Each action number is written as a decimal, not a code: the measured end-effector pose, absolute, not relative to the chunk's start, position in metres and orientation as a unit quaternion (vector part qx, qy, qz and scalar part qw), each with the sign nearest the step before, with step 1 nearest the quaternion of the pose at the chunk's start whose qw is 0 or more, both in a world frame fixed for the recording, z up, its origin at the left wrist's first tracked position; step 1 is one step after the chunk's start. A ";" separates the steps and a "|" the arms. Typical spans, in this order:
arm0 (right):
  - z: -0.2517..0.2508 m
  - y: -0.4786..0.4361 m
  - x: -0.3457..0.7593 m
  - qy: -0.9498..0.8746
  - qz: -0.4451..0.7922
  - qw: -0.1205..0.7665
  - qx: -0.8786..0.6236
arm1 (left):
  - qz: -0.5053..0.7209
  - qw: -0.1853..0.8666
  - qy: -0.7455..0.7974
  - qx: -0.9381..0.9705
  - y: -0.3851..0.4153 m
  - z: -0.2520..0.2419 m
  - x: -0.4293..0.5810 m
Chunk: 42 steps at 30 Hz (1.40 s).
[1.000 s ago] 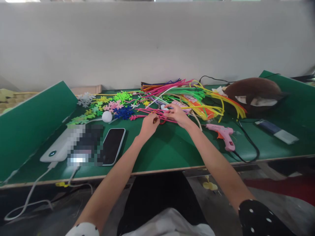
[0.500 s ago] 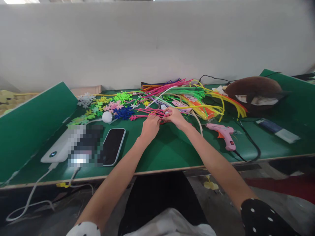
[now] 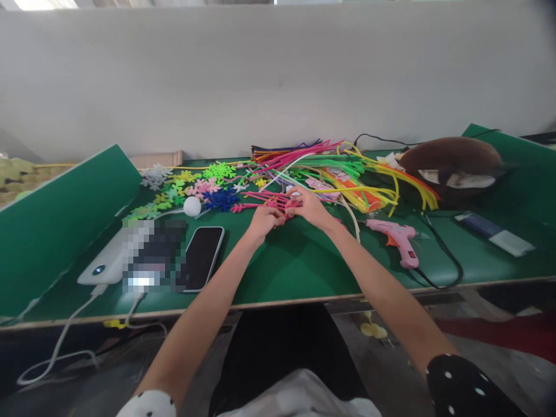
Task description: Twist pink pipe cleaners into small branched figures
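While pinching pink stems (image 3: 292, 204) with left hand (image 3: 264, 220) and right hand (image 3: 310, 208), working over green surface (image 3: 299, 266), facing pale wall (image 3: 278, 87) beyond both.

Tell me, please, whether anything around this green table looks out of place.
Yes, a yellow piece shows below the front edge of the green table, apparently on the floor; it looks stray because the snowflake shapes lie on the tabletop.
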State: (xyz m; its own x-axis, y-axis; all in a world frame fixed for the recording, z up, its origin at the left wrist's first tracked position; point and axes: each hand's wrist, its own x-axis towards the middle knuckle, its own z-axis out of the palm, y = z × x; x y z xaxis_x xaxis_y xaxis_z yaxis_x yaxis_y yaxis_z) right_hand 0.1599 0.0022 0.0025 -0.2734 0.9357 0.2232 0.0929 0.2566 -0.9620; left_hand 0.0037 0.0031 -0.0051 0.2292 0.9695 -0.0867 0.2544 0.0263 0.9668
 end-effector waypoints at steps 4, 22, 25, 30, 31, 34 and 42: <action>0.003 0.005 0.162 -0.580 0.496 0.517 -0.387 | 0.438 0.437 0.490 0.613 0.002 -0.010 0.006; -0.002 0.008 0.160 -0.608 0.423 0.492 -0.457 | 0.353 0.252 0.492 0.755 -0.002 -0.008 0.009; -0.002 0.009 0.161 -0.604 0.421 0.511 -0.443 | 0.394 0.352 0.486 0.696 0.001 -0.006 0.006; 0.000 0.008 0.160 -0.592 0.459 0.510 -0.422 | 0.387 0.494 0.479 0.614 0.003 -0.006 0.003; 0.000 0.008 0.159 -0.591 0.463 0.508 -0.422 | 0.382 0.505 0.474 0.611 0.002 -0.006 0.003; 0.001 0.006 0.158 -0.595 0.473 0.494 -0.422 | 0.372 0.525 0.465 0.608 0.001 -0.006 0.004; 0.005 0.002 0.157 -0.615 0.512 0.466 -0.378 | 0.285 0.648 0.413 0.573 0.001 -0.007 0.000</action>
State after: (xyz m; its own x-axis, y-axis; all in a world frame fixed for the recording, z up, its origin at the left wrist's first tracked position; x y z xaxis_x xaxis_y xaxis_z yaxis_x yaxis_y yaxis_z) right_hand 0.1570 0.0021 0.0046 -0.2811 0.9414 0.1866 -0.0113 0.1912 -0.9815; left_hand -0.0003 0.0012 -0.0067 0.4962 0.8428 -0.2083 0.1028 0.1812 0.9781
